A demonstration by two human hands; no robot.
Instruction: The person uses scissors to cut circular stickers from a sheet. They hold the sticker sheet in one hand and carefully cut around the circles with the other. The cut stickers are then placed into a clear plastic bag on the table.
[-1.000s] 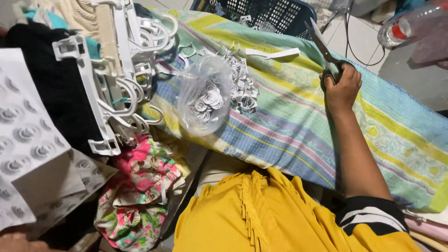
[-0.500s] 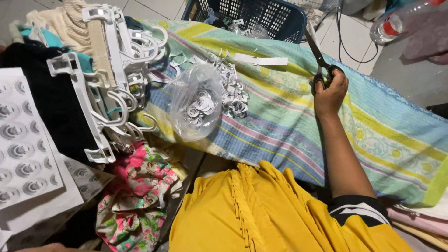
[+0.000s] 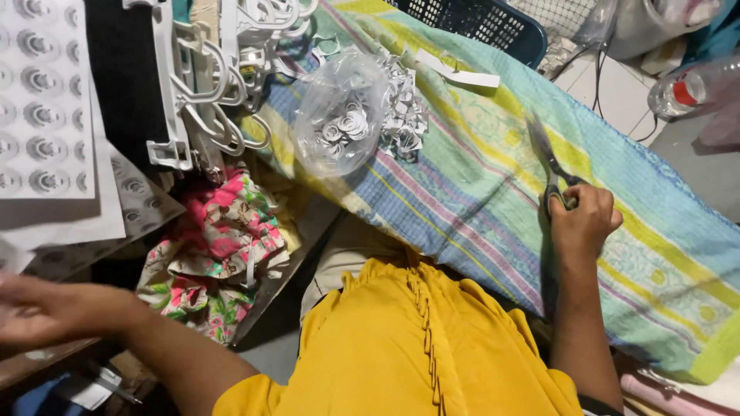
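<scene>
Steel scissors (image 3: 552, 166) sit at the right of the frame, gripped by the right hand (image 3: 583, 221), whose fingers are curled shut through the dark handle loops. The blades look closed, though the view is not sharp enough to be sure. Their long axis runs from the hand up and slightly left, tips pointing toward the top of the frame, and they lie over the striped quilted cloth (image 3: 478, 192) that crosses the frame from upper centre to lower right.

The left hand (image 3: 46, 312) is far away at the lower left edge, blurred, fingers spread and flat, holding nothing that can be made out. So the right hand alone has the scissors; the left is well apart, with the yellow garment (image 3: 401, 347) on the lap between the 2 hands.

Up and left of the blade tips lies a clear plastic bag (image 3: 339, 115) of small white round pieces, beside a heap of cut white scraps (image 3: 402, 108). White plastic hangers (image 3: 208, 85) crowd the upper left, just beside sheets printed with grey round marks (image 3: 42, 100). A floral cloth (image 3: 216, 239) lies below them.
</scene>
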